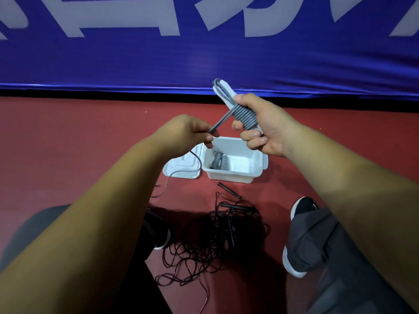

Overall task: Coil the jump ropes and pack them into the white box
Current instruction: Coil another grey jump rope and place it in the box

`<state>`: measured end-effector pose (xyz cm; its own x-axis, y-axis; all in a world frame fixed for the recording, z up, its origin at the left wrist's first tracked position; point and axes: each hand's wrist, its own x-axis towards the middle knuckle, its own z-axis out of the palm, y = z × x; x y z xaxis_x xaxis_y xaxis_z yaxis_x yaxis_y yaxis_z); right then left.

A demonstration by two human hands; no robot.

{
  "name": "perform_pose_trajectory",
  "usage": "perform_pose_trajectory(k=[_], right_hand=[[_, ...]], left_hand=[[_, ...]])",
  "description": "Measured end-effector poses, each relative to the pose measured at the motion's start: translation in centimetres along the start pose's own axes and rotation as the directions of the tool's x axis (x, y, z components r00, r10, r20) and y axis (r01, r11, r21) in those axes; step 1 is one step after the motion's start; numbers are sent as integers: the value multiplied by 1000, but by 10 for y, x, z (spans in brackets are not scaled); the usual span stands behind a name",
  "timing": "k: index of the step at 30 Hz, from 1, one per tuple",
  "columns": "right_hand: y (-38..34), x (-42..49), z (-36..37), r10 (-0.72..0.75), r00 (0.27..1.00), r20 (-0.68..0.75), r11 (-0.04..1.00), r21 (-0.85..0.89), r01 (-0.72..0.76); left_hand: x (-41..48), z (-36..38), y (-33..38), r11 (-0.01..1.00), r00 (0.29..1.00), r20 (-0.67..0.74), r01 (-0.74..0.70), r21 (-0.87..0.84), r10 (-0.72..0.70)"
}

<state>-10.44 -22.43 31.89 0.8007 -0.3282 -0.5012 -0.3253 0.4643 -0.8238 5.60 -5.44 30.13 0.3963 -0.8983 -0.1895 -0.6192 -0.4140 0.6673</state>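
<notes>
My right hand grips a grey jump rope wound in tight turns around its white handles, which stick up past my thumb. My left hand pinches the free grey strand that runs from the coil down to the left. Below both hands the white box stands open on the red floor, with one coiled grey rope lying in its left part. A tangle of black jump ropes with black handles lies on the floor between my feet.
The box's white lid lies flat just left of the box, with a thin black cord across it. A blue banner closes off the back. My shoes and dark trouser legs flank the black tangle.
</notes>
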Motion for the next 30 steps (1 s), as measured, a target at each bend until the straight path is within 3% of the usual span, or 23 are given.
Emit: perform_pose_trajectory(k=[6,13,18,22,25,30], right_hand=[[3,-6,5,82,981,176,991,-117,-62],[4,-12,3,224,901,372,959,-249,-135],[10,-15,0,459,775,435,862,-431,-269],[17,-15,2,590,691,417,764,-566,-310],[23,-10,4,581,726,367,754,-579,-311],[27,1,5,363,921,142,849,-458,-264]], left_hand=[[1,2,-4,1000,1000,9,13,7,-13],[-2,-3,3,1000,996,-84,-6,-5,6],[-7,-9,7,991,991,-18,-130,19,130],[-7,-6,16,993,994,-75,-89,-74,84],[-10,-8,21,989,982,-128,-146,-37,140],[-12,-15,19,972,948,-215,-232,43,235]])
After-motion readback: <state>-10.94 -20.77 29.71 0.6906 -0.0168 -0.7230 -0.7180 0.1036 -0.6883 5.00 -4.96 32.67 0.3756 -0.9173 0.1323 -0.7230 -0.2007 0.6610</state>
